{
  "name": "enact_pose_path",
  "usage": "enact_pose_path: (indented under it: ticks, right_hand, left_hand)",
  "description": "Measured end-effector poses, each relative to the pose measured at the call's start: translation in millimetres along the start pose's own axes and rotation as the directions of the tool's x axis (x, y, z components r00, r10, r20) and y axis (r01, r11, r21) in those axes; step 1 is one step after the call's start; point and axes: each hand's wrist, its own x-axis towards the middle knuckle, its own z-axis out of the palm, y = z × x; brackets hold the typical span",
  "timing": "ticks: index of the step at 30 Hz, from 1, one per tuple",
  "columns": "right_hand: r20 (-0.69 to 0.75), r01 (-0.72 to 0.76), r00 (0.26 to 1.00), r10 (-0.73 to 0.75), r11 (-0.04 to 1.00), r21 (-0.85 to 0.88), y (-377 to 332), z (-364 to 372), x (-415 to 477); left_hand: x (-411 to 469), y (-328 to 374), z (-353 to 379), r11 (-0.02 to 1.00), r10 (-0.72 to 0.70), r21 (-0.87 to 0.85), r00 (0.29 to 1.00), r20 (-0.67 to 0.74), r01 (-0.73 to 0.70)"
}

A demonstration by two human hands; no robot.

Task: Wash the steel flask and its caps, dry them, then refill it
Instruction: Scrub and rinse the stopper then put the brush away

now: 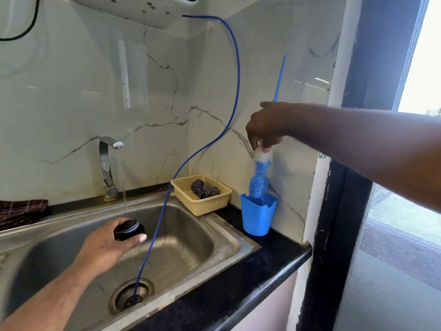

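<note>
A home kitchen: steel sink (222, 237) with running tap (107, 163), marble-tiled walls (71, 91), black countertop (262, 266).

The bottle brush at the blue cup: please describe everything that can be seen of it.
The bottle brush has a thin blue plastic-looking handle and fluffy bristles, white at the top, blue below. It stands nearly upright, handle up. The right hand pinches it at the white bristles; its lower end dips into the blue cup.

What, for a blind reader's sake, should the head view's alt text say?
The left hand holds a black flask cap under the running tap over a steel sink, while the right hand pinches a blue bottle brush by its bristles, its end in a blue cup.
</note>
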Motion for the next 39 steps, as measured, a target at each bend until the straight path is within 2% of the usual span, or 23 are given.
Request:
enact_pose_path:
  ticks: [7, 11, 14, 16, 17, 19, 21, 26, 30, 33, 35, 39]
  right_hand:
    - [0.021, -0.017, 1.0, 0.016, 0.999, 0.029, -3, 1, -1]
    - [0.081, -0.052, 0.996, 0.044, 0.994, 0.097, 7, -7, -4]
    - [0.057, -0.068, 0.997, 0.057, 0.973, 0.219, 23, -17, -3]
    - [-0.025, -0.039, 0.998, 0.051, 0.933, 0.357, 34, -28, 0]
    - [-0.087, -0.006, 0.995, 0.048, 0.903, 0.429, 36, -35, 1]
    - [-0.241, 0.093, 0.969, 0.049, 0.834, 0.543, 30, -48, 6]
    - [-0.386, 0.211, 0.921, 0.05, 0.77, 0.602, 3, -58, 20]
    - [-0.566, 0.478, 0.825, -0.008, 0.544, 0.689, -124, -55, 73]
    - [-0.596, 0.569, 0.803, 0.002, 0.294, 0.768, -200, -33, 112]
    - [-0.63, 0.627, 0.777, -0.004, 0.102, 0.772, -227, -21, 129]
    - [-0.661, 0.657, 0.751, 0.015, 0.082, 0.749, -244, -12, 138]
    - [-0.618, 0.609, 0.774, 0.136, 0.104, 0.786, -277, 10, 151]
  left_hand:
    - [-2, 1, -3, 1.0, -0.02, 0.017, 1.0, 0.013, 0.02]
    - [-5, 5, -4, 0.999, -0.033, -0.006, 0.999, 0.021, 0.033]
    - [-7, 8, -9, 0.995, -0.068, -0.068, 0.997, 0.02, 0.069]
    - [-8, 12, -12, 0.974, -0.11, -0.199, 0.994, 0.021, 0.112]
    - [-8, 14, -14, 0.93, -0.147, -0.335, 0.988, 0.046, 0.154]
    - [-3, 12, -17, 0.74, -0.216, -0.633, 0.971, 0.097, 0.228]
    - [4, 0, -24, 0.574, -0.271, -0.78, 0.957, 0.108, 0.25]
    - [14, -23, -39, 0.399, -0.433, -0.852, 0.889, 0.152, 0.34]
    - [21, -37, -44, 0.2, -0.498, -0.917, 0.842, 0.208, 0.344]
    - [26, -41, -48, 0.113, -0.518, -0.946, 0.831, 0.204, 0.303]
    - [29, -45, -48, 0.109, -0.529, -0.953, 0.829, 0.184, 0.282]
    - [35, -51, -47, 0.094, -0.547, -0.965, 0.822, 0.157, 0.247]
